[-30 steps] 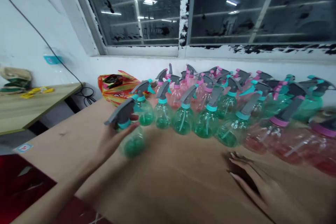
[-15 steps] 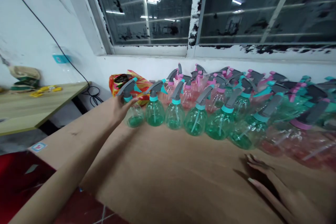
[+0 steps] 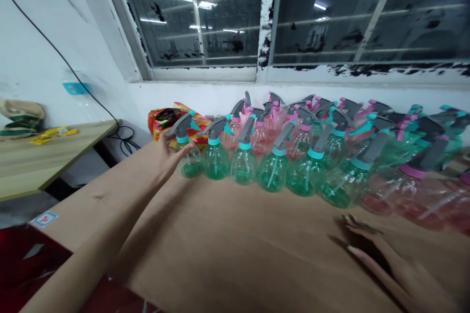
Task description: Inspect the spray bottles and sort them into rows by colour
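- Head view: left hand [image 3: 164, 157] is closed around the leftmost green spray bottle [image 3: 191, 169] at its neck and shoulder, thumb across the near side; the remaining fingers are partly hidden.
- Position of held bottle: upright at the left end of the front row, over the brown tabletop [image 3: 220, 244], just beside the second green spray bottle [image 3: 216, 164]. Whether the two touch cannot be told.
- Fittings: grey trigger head, turquoise collar and nozzle; green liquid low in the body.
- Right hand [image 3: 406, 276]: grips nothing; thumb and fingers are parted, low at the tabletop, in front of the rightmost green bottle of the front row [image 3: 340, 190] and apart from it.
- Farther right: pink spray bottles [image 3: 389, 190] with pink collars and reddish liquid, blurred.
- Rear, below the window [image 3: 205, 24]: more pink and green bottles, closely grouped and overlapping.
- Behind the held bottle: red-and-yellow plastic bag [image 3: 156, 129].
- Left side: separate light wood table [image 3: 55, 166] carrying yellow items [image 3: 55, 133]; identity not determinable.
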Action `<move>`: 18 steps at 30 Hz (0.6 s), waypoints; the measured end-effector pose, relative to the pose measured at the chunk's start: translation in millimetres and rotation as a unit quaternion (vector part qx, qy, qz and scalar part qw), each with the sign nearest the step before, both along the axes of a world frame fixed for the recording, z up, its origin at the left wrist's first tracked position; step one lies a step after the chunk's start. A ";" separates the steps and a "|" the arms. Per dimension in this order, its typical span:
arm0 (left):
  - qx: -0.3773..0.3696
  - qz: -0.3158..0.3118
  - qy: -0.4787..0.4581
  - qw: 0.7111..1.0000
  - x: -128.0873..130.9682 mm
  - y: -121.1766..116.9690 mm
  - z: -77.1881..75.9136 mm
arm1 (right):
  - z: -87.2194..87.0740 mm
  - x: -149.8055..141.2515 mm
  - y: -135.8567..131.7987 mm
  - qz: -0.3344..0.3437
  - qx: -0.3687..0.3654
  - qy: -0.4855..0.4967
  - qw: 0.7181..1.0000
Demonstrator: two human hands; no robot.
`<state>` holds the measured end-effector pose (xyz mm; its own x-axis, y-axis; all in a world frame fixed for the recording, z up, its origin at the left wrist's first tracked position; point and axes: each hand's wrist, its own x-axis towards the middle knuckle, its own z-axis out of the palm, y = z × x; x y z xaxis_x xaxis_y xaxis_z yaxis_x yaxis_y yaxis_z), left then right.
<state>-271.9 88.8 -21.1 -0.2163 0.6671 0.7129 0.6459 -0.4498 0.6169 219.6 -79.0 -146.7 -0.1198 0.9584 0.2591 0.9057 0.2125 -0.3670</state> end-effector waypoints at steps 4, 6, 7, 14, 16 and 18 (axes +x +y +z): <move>0.049 0.092 0.041 0.994 -0.7 -46.1 4.0 | -3.4 2.0 0.9 -0.002 0.017 0.008 1.000; 0.041 0.084 0.069 0.993 9.0 -62.9 4.7 | -3.5 2.4 1.4 -0.010 0.004 0.009 1.000; 0.031 0.065 0.092 0.993 16.7 -67.6 4.3 | -2.5 2.1 1.7 -0.014 0.000 0.008 1.000; -0.035 -0.002 0.238 0.971 79.2 -48.6 -1.4 | 18.9 -11.0 0.8 -0.012 -0.043 0.032 0.999; -0.050 0.001 0.256 0.965 88.2 -39.8 0.9 | 24.9 -15.0 -0.1 -0.017 -0.050 0.038 0.998; -0.055 0.006 0.273 0.960 92.3 -32.9 3.9 | 29.9 -18.3 -0.5 -0.012 -0.048 0.048 0.998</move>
